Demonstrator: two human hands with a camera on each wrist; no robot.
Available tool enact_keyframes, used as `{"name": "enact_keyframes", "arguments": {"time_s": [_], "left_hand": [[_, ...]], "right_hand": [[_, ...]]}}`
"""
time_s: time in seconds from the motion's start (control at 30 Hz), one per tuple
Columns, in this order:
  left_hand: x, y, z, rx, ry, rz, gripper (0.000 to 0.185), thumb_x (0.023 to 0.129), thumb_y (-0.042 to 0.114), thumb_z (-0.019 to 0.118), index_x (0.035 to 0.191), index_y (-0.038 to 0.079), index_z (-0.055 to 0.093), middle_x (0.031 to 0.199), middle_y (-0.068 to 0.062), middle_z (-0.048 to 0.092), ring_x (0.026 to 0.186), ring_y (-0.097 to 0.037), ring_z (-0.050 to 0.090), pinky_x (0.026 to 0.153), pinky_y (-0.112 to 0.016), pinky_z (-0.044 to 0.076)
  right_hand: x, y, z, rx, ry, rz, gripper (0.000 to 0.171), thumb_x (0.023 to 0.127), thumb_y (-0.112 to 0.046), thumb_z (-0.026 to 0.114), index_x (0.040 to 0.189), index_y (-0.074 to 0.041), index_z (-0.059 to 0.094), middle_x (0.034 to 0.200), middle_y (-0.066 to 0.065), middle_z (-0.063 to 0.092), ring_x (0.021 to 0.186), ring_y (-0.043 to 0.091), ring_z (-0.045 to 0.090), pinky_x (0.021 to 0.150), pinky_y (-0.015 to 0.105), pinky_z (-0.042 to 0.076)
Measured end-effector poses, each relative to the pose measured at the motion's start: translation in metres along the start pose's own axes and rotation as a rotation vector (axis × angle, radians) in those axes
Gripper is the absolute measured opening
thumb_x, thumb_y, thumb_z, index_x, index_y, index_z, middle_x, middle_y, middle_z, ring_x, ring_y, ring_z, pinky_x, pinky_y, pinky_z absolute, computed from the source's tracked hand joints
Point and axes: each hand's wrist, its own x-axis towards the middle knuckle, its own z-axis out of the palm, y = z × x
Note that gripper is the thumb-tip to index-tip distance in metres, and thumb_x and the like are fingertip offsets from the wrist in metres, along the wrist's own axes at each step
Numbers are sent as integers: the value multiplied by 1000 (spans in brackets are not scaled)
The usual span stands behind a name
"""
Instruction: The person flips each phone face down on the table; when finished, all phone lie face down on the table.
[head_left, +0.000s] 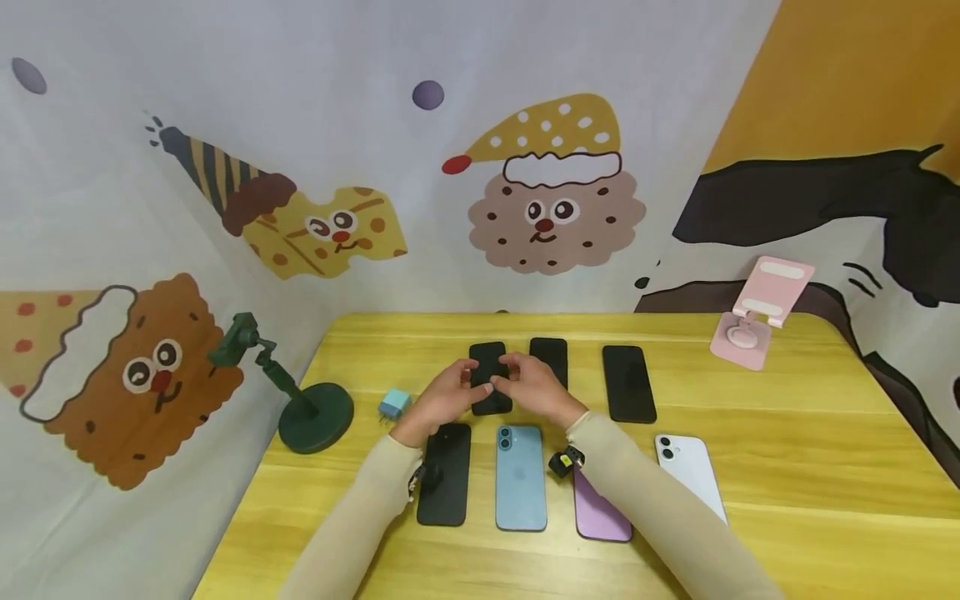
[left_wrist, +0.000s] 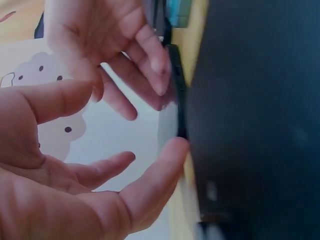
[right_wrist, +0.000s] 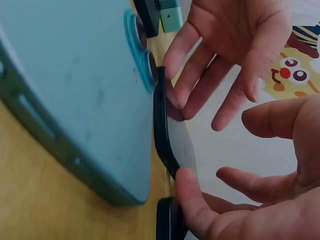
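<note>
Backdrop: cartoon-biscuit cloth hangs behind a yellow wooden table (head_left: pixel 787 467).
Far left of the hands: dark green stand (head_left: pixel 300 400) on a round base, then a small pale-blue charger block (head_left: pixel 393 405) just beside the left wrist.
Left hand (head_left: pixel 442 398): fingers nearly straight, tips touching the left long edge of the black phone (head_left: pixel 490 377); nothing is curled round it.
Black phone: lies screen-up on the table between both hands, leftmost of the far row; the wrist views show its thin edge (right_wrist: pixel 162 135) met by fingertips from each side.
Right hand (head_left: pixel 534 387): fingers loosely extended, tips on the phone's right edge, thumb apart.
Near side of the hands: a black phone back (head_left: pixel 444 473), a blue phone (head_left: pixel 521 477), a purple phone (head_left: pixel 600 512) partly under the right sleeve, a white phone (head_left: pixel 692 475).
Right of the hands: two more dark phones (head_left: pixel 628 382) lie flat; a pink folding stand (head_left: pixel 757 312) sits well apart at the far right.
Handling, as a judgement: stiff, flat slab, moderately weighty, with smooth glass likely slippery and breakable if dropped. Best taken by the two long edges, fingertips getting under one side first.
</note>
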Motion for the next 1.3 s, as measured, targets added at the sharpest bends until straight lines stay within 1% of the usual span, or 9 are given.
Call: {"name": "enact_keyframes", "arguments": {"time_s": [0.13,0.3,0.53,0.63,0.73,0.87,0.97,1.1,1.3], "left_hand": [[4,4,-2,-24,-32,-17,77,102,39,71,164,8,35,166,-25,37,151,-41,43,111,-57,49],[7,7,-7,-96,-74,-60,77,104,32,71,165,7,31,167,-29,32,142,-42,54,104,-53,56],[5,8,-10,-144,-88,-97,76,105,31,68,168,11,28,171,-26,28,148,-43,48,108,-56,54],[5,8,-10,-153,-103,-106,80,105,33,68,169,12,24,171,-25,26,148,-43,48,110,-57,52],[6,7,-9,-160,-112,-110,83,105,35,68,170,13,22,171,-26,28,146,-42,50,110,-56,52],[8,7,-9,-189,-114,-116,84,105,38,68,170,13,21,169,-25,30,144,-42,53,107,-56,55],[9,6,-9,-200,-117,-106,83,106,38,67,170,13,21,170,-26,29,144,-42,52,106,-56,55],[9,4,-10,-217,-109,-83,80,106,35,67,169,12,23,170,-26,29,143,-42,54,106,-56,56],[7,3,-9,-299,-116,-61,77,108,32,64,169,11,23,162,-24,42,142,-41,55,108,-61,53]], "right_hand": [[2,1,-1,93,-6,32,58,105,-32,66,156,-7,51,156,18,54,142,37,55,108,56,53],[4,1,-3,281,-3,69,57,106,-25,65,156,-4,48,150,22,58,134,39,62,105,52,57],[8,0,-4,539,40,105,57,105,-15,63,156,3,45,145,26,58,133,40,61,108,55,54],[12,1,-2,569,57,104,55,104,-12,63,155,2,45,140,26,60,123,38,66,106,53,56],[15,0,0,593,54,95,56,103,-9,63,156,2,46,136,25,62,108,29,70,101,48,59],[18,0,3,632,-11,95,57,103,-7,63,156,2,45,133,24,64,90,17,71,91,37,63],[19,0,5,642,-57,97,56,104,-8,62,157,1,46,133,25,64,84,14,71,81,29,63],[18,-1,9,644,-78,90,56,105,-11,62,158,-4,46,135,26,63,89,16,72,78,28,63],[15,0,16,630,-105,105,55,107,-21,63,159,-16,48,146,18,60,116,25,72,91,41,64]]}}
